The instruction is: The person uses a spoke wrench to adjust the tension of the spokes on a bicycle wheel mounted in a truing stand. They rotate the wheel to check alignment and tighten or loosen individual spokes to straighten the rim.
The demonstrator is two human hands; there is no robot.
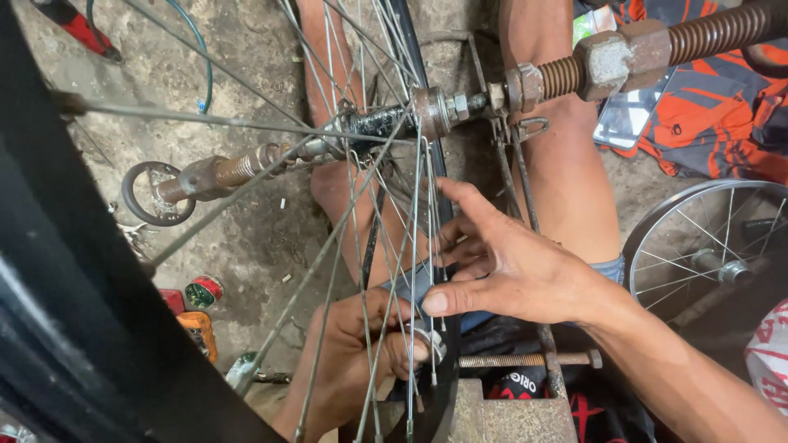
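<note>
Wheel hub sits at centre top, mounted between two threaded rods: one rod runs off to the left, the other rod to the upper right. Spokes fan down from the hub to the rim at bottom centre. Right hand lies just right of the spokes, fingers among them. Left hand is below it, left of the rim, touching a spoke wrench. A second wheel lies at far right; cans stand on the ground at lower left.

A dusty concrete floor bears small cans, a red-handled tool and a spare wheel
</note>
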